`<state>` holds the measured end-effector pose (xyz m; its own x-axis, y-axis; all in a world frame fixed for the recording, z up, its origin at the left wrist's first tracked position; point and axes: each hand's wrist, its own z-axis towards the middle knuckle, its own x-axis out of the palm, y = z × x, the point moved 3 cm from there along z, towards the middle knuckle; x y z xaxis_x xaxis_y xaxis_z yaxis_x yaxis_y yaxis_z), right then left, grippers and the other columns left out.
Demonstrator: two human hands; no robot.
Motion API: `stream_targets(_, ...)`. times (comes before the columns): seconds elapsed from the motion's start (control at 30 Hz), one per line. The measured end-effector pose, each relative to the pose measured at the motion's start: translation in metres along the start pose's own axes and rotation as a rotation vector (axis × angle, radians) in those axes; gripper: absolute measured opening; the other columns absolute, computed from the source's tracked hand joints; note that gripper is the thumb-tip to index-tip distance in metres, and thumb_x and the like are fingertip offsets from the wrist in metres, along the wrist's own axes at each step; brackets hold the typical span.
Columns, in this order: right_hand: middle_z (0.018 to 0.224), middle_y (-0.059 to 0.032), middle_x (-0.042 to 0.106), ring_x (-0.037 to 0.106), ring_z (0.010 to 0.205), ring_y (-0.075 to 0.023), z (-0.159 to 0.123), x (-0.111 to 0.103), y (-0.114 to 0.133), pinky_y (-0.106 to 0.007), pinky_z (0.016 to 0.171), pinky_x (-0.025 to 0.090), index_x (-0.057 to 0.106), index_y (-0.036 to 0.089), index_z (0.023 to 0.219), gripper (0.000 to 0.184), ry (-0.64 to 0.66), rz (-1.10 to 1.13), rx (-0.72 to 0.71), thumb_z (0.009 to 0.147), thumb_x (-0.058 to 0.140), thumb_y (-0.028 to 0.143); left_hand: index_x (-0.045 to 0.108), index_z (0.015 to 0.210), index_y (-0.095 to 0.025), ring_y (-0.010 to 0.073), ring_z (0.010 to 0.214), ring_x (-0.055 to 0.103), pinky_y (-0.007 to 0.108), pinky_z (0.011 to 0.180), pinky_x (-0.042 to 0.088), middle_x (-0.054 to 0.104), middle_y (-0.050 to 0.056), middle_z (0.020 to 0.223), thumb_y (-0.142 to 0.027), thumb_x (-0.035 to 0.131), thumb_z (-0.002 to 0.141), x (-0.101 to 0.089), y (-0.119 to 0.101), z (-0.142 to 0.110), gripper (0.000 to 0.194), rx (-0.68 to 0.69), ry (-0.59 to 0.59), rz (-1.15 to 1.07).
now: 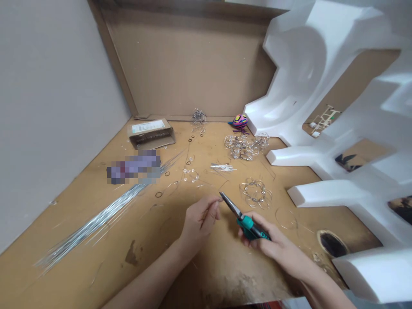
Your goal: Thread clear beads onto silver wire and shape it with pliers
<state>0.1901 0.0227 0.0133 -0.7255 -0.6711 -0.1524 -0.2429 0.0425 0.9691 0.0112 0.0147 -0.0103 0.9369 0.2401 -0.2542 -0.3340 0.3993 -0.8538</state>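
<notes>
My right hand (273, 242) grips needle-nose pliers (241, 216) by their teal handles, jaws pointing up and left. My left hand (201, 219) is closed in a pinch on a thin piece of wire (206, 214), fingertips right at the plier tips. Both hands hover over the wooden tabletop (154, 249). A finished wire flower shape (255, 193) lies just beyond the pliers.
A bundle of long straight wires (96, 221) lies at left. A small cardboard box (151, 134), cut wire pieces (221, 167), small rings (191, 174), a pile of wire flowers (243, 146) and a colourful toy (240, 121) sit farther back. White foam packing (322, 107) fills the right. A dark hole (331, 244) is at right.
</notes>
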Motion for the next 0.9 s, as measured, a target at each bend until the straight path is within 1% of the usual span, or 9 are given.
stream_targets(0.13,0.081,-0.0007,0.055,0.05,0.077,-0.0171,0.001,0.001,0.006,-0.028,0.071,0.039,0.05,0.02,0.09,0.022,-0.061,-0.136,-0.009,0.069,0.047,0.017,0.056,0.095,-0.02,0.0081,0.05,0.05,0.019,0.05,0.042,0.052,-0.004,0.058,-0.018,0.042,0.085,0.001,0.002,-0.001,0.017,0.021,-0.014,0.032)
stream_targets(0.23,0.078,-0.0007,0.056,0.051,0.074,-0.0178,0.002,0.002,0.007,-0.027,0.066,0.04,0.051,0.02,0.087,0.018,-0.082,-0.196,-0.003,0.07,0.046,0.02,0.055,0.097,-0.021,0.0088,0.05,0.051,0.02,0.051,0.042,0.052,-0.004,0.057,-0.017,0.041,0.086,0.001,0.004,-0.001,0.019,0.029,-0.015,0.036)
stream_targets(0.4,0.076,-0.0016,0.059,0.055,0.08,-0.0225,0.002,-0.004,-0.009,-0.027,0.064,0.043,0.052,0.022,0.094,0.023,-0.123,-0.353,-0.043,0.071,0.046,0.022,0.056,0.095,-0.02,0.01,0.051,0.05,0.022,0.054,0.042,0.051,-0.003,0.057,-0.019,0.039,0.086,0.004,0.002,-0.003,0.02,0.002,-0.007,0.038)
stream_targets(0.47,0.081,-0.0019,0.061,0.057,0.082,-0.0234,0.0,-0.01,-0.019,-0.027,0.065,0.044,0.051,0.024,0.099,0.03,-0.175,-0.425,-0.088,0.069,0.048,0.02,0.057,0.094,-0.019,0.0107,0.052,0.05,0.023,0.056,0.042,0.051,-0.003,0.056,-0.02,0.038,0.086,0.004,0.0,-0.003,0.02,-0.005,-0.007,0.057)
stream_targets(0.53,0.084,-0.0022,0.063,0.059,0.082,-0.0237,-0.001,-0.015,-0.026,-0.027,0.066,0.046,0.051,0.024,0.099,0.032,-0.207,-0.499,-0.121,0.068,0.049,0.02,0.057,0.092,-0.018,0.0113,0.053,0.05,0.024,0.058,0.041,0.052,-0.002,0.055,-0.021,0.038,0.086,0.005,-0.003,-0.003,0.02,-0.011,0.003,0.078)
stream_targets(0.6,0.08,-0.0026,0.064,0.061,0.074,-0.0237,-0.001,-0.017,-0.031,-0.029,0.061,0.047,0.05,0.025,0.1,0.032,-0.239,-0.602,-0.122,0.068,0.05,0.022,0.057,0.09,-0.017,0.0114,0.053,0.049,0.024,0.058,0.04,0.052,-0.002,0.054,-0.021,0.038,0.086,0.006,-0.005,-0.002,0.02,-0.029,0.008,0.093)
stream_targets(0.7,0.071,-0.0031,0.065,0.062,0.059,-0.0247,-0.002,-0.017,-0.031,-0.032,0.052,0.046,0.049,0.024,0.103,0.034,-0.357,-0.835,-0.099,0.07,0.051,0.028,0.056,0.087,-0.017,0.0107,0.051,0.047,0.023,0.056,0.038,0.049,-0.003,0.052,-0.022,0.038,0.087,0.008,-0.005,-0.002,0.019,-0.072,0.012,0.091)
stream_targets(0.8,0.079,-0.0045,0.066,0.064,0.062,-0.0247,-0.002,-0.015,-0.026,-0.033,0.053,0.048,0.049,0.023,0.104,0.034,-0.464,-0.998,-0.146,0.07,0.05,0.028,0.055,0.087,-0.017,0.01,0.051,0.046,0.022,0.055,0.037,0.047,-0.003,0.053,-0.023,0.037,0.087,0.009,-0.003,-0.003,0.019,-0.099,0.015,0.07)
stream_targets(0.9,0.087,-0.0043,0.066,0.065,0.069,-0.0207,0.001,-0.015,-0.021,-0.029,0.059,0.05,0.047,0.022,0.108,0.038,-0.407,-1.015,-0.198,0.07,0.045,0.021,0.055,0.09,-0.017,0.0091,0.051,0.047,0.02,0.054,0.037,0.048,-0.004,0.055,-0.023,0.038,0.087,0.007,0.0,-0.005,0.019,-0.124,0.004,0.031)
